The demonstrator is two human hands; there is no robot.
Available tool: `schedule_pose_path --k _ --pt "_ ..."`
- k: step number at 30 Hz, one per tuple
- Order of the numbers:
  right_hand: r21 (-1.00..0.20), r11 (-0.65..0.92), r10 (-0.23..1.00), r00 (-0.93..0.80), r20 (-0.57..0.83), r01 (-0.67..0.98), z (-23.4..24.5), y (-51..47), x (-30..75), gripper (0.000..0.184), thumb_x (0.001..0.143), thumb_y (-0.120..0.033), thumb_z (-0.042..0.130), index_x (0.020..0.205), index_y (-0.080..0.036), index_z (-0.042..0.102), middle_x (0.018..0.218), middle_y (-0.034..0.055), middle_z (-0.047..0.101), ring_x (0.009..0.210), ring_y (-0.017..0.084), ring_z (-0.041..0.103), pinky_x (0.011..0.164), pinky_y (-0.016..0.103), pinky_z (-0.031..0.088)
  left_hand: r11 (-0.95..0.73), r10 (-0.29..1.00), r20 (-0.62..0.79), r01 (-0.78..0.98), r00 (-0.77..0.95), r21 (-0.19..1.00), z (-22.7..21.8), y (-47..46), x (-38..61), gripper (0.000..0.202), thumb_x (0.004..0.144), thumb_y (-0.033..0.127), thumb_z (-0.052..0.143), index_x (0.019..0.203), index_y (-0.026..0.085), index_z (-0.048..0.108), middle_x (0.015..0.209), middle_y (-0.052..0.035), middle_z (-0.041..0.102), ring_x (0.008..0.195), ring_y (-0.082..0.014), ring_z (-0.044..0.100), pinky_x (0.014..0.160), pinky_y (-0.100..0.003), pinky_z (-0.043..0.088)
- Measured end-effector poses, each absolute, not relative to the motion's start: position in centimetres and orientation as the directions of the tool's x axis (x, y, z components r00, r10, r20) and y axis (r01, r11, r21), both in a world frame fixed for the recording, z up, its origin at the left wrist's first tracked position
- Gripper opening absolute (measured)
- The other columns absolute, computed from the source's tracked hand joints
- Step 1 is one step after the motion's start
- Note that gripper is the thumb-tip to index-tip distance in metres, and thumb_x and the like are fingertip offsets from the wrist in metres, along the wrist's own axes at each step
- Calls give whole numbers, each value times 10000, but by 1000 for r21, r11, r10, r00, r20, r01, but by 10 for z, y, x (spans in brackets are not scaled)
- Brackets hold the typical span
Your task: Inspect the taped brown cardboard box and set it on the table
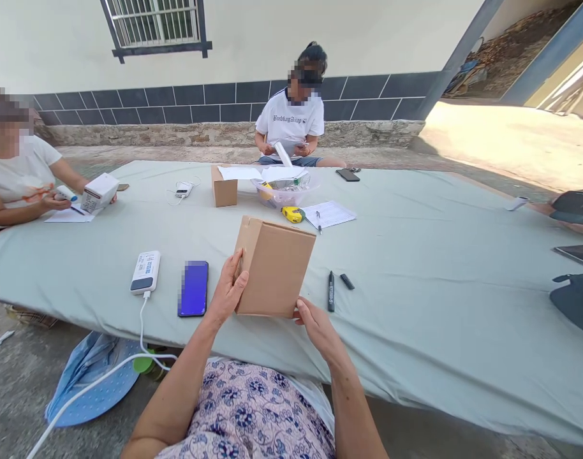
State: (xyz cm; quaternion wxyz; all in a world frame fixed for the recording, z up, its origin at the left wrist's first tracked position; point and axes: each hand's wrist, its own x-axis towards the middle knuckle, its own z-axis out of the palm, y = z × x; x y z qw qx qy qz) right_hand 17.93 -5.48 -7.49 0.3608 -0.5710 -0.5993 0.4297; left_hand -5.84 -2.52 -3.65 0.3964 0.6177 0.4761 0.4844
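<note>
A cardboard box (pixel 275 268) is held upright over the near edge of the table (pixel 416 268), clasped at its left side by the left hand (pixel 229 290) and pinched at its lower corner by the right hand (pixel 320 328). Inspection is judged to be in hand; turning the box would require both holds.

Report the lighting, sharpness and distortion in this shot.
Head view: the table and cardboard box, held in the left hand and right hand, sit in soft even shade and look sharp; the sunlit ground at upper right is washed out; the wide lens bows the table's edges; the phone screen is pixelated.
</note>
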Motion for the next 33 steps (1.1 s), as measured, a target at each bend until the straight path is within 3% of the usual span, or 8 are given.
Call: schedule_pose_path --k 5,9,11,14,16,20,23,33 --pt "-879 -39 995 -67 -80 474 -80 -52 182 635 882 -704 315 924 -191 686 923 129 776 907 309 742 816 437 563 -312 949 275 357 151 881 -30 -30 -57 774 918 560 573 1596 284 323 1694 -94 248 1602 -294 115 1293 -504 140" --pt "-850 -23 997 -55 -61 527 -76 -52 192 520 898 -609 372 946 -214 707 915 98 791 895 293 757 815 409 555 -310 948 242 432 205 847 -23 -36 -52 809 884 449 633 1608 310 299 1703 -109 199 1604 -325 98 1279 -537 155" --pt "-838 -57 997 68 -24 542 -69 -54 198 444 894 -542 435 1015 -228 724 937 90 800 898 287 761 825 407 555 -300 949 211 472 234 829 -20 -39 -49 854 848 412 678 1607 329 296 1714 -110 151 1603 -343 93 1271 -548 172" --pt "-866 -64 901 402 164 497 -52 -60 204 481 895 -519 494 1223 -213 671 1111 131 778 1001 294 744 846 428 571 -315 945 208 534 252 785 -17 -43 -46 891 811 375 715 1602 345 306 1712 -116 138 1597 -361 121 1257 -557 207" --pt "-848 70 778 504 376 525 -39 -66 203 578 915 -544 525 1383 -206 557 1298 168 695 1151 306 692 882 453 581 -340 938 227 570 262 748 -17 -45 -42 890 801 373 727 1595 347 324 1704 -132 152 1583 -371 175 1238 -564 247" --pt "-513 391 585 224 779 764 -20 -80 192 872 866 -571 684 1581 -282 275 1569 184 441 1468 369 428 1099 597 463 -457 889 320 643 327 614 -18 -51 -33 889 773 409 771 1570 332 384 1687 -177 180 1561 -398 228 1200 -580 298" --pt "-300 499 509 5 861 813 -16 -82 179 978 841 -588 717 1608 -301 184 1590 187 386 1500 399 356 1154 662 377 -501 864 363 667 350 552 -19 -53 -31 872 793 457 764 1569 331 385 1683 -190 192 1561 -393 237 1187 -577 320" --pt "-339 406 478 119 870 849 -11 -72 164 820 841 -569 720 1515 -269 361 1314 157 508 1234 349 538 1042 560 469 -521 853 369 644 369 560 -20 -56 -32 871 789 448 771 1563 359 381 1699 -147 172 1560 -405 224 1201 -592 301"
